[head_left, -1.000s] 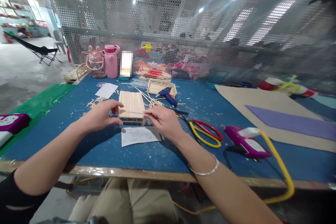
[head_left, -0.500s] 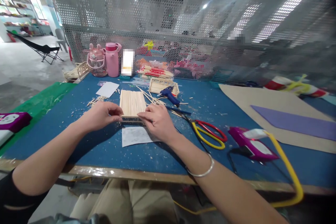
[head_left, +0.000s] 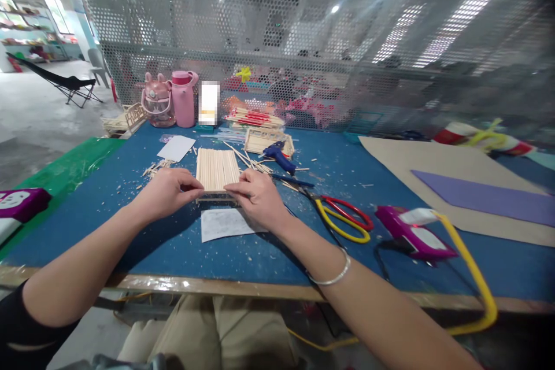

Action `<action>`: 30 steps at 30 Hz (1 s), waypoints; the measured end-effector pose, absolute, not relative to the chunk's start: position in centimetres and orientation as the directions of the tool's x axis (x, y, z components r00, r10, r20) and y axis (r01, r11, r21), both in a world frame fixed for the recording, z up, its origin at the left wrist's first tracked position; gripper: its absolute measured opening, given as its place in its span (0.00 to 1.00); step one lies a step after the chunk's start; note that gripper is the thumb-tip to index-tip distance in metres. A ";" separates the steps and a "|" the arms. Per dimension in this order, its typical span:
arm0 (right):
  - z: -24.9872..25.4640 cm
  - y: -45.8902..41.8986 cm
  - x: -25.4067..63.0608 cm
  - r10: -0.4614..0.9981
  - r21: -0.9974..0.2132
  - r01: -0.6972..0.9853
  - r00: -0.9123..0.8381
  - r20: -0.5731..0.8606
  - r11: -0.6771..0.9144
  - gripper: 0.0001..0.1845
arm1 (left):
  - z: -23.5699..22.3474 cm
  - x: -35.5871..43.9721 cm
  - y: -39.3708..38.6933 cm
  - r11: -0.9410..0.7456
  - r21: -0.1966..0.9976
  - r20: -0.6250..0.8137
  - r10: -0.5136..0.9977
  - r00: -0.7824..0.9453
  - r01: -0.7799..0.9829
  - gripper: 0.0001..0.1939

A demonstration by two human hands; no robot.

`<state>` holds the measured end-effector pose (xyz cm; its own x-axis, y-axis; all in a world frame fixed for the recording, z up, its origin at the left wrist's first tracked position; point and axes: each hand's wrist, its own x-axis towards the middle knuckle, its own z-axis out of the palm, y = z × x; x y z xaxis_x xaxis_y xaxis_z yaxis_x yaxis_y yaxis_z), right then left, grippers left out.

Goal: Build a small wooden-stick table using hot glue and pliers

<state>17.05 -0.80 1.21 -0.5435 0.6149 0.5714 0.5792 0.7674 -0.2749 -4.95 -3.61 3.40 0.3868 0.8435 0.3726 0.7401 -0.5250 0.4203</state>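
Stick panel (head_left: 217, 166), 2 hands (head_left: 259, 199) at edge

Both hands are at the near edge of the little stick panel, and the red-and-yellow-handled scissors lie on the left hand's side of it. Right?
Not quite: the head view shows the scissors on the right hand's side of the stick panel, not the left hand's.
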 end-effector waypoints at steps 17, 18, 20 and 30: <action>1.9 -0.4 19.5 0.700 -0.563 0.422 -0.503 0.507 0.711 0.13 | 3.3 -5.0 -3.6 -0.406 0.494 0.288 0.911 0.296 0.769 0.10; 1.8 -0.5 19.5 0.679 -0.541 0.415 -0.516 0.523 0.732 0.14 | 3.3 -5.0 -3.6 -0.395 0.501 0.282 0.916 0.287 0.770 0.10; 1.8 -0.5 19.5 0.658 -0.513 0.415 -0.525 0.539 0.751 0.14 | 3.2 -5.0 -3.5 -0.372 0.518 0.264 0.926 0.270 0.770 0.10; 1.7 -0.3 18.9 0.762 -0.644 0.418 -0.449 0.467 0.641 0.05 | 3.2 -5.1 -3.4 -0.371 0.520 0.254 0.927 0.275 0.770 0.11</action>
